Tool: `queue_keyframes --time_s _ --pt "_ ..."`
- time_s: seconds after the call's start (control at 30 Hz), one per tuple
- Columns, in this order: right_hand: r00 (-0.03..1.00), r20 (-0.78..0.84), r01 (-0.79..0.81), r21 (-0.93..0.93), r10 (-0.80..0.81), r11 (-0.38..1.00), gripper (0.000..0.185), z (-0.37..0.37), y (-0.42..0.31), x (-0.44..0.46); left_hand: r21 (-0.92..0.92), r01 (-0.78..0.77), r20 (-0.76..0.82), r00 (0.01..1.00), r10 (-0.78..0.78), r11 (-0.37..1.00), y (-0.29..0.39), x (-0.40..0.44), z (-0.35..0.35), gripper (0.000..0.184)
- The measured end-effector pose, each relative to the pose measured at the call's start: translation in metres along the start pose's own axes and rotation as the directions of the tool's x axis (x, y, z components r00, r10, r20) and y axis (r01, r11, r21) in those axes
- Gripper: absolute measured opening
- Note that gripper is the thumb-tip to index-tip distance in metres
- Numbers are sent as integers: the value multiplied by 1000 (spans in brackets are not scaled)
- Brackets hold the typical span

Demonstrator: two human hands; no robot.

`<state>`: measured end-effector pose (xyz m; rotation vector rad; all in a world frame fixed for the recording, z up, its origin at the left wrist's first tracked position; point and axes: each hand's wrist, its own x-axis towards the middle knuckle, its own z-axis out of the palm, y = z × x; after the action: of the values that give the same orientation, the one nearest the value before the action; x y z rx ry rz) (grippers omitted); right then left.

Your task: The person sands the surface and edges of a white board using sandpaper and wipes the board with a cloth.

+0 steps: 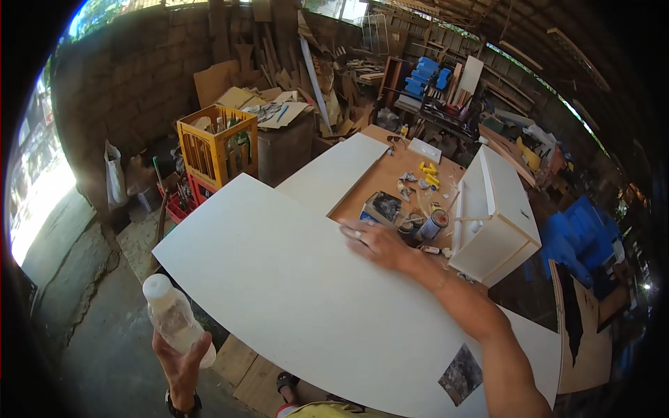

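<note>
My left hand (180,368) is wrapped around a clear plastic bottle (175,322) with a white cap, held upright beyond the near left edge of a large white panel (279,258). On the far edge of that panel rests my right hand (373,242), palm down with fingers stretched out and a ring on one of them. Just beyond its fingers are an open container with a dark inside (383,207) and a spray can (434,224). A dark, mottled square sheet (460,375) lies on the panel beside my right forearm.
Behind the panel, a brown board (390,171) carries yellow pieces (430,175) and crumpled scraps. A white cabinet box (498,216) stands at the right. A yellow crate (219,143) with bottles is at the left, and wood scraps pile along the back wall.
</note>
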<state>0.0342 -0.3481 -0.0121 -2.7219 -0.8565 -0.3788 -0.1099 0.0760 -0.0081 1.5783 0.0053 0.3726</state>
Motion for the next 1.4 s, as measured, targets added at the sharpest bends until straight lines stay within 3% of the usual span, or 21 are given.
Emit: queue_keyframes --time_s 0.1,0.2,0.3,0.53,0.77,0.83,0.9,1.03,1.13,1.2,1.27,1.33,1.4 --pt "999 41 -31 49 29 998 41 2 1 7 46 -24 36 999 23 999 5 -1 3 60" --pt "998 52 33 -21 -32 999 40 -14 4 -30 49 -55 48 997 53 997 7 0 -8 59" --pt "999 31 -43 58 41 997 40 -7 4 -11 -6 17 46 999 -17 1000 7 -7 -10 59" --pt "999 4 -36 172 35 985 39 -6 9 -4 -1 -32 -8 999 32 999 0 -17 -17 59" --pt "990 0 -135 260 139 956 38 7 11 -11 22 -3 -77 997 5 1000 0 -29 -29 74" --pt "988 20 -152 281 153 948 38 15 15 -6 61 -213 -141 965 219 975 -14 -31 -18 78" --pt "990 19 -137 277 137 951 39 29 21 31 51 -320 -174 930 324 946 -21 -29 -10 80" --pt "990 42 -141 356 135 924 40 40 10 92 -23 -348 -158 927 340 937 -24 -18 -1 81" --pt "986 64 -168 413 155 895 40 46 6 99 -3 -324 -114 940 321 946 12 -20 7 84" --pt "988 72 -154 442 136 884 40 41 16 76 18 -187 -89 978 187 982 6 -22 -15 85" --pt "980 97 -201 498 176 844 40 43 20 77 38 81 -89 993 -77 996 -46 -43 -74 85" --pt "982 88 -188 470 166 862 40 43 17 97 10 -16 -132 991 17 1000 -23 -25 -60 87" --pt "975 115 -224 555 192 801 39 49 19 112 -16 -78 -138 988 75 997 -8 -11 -45 89"
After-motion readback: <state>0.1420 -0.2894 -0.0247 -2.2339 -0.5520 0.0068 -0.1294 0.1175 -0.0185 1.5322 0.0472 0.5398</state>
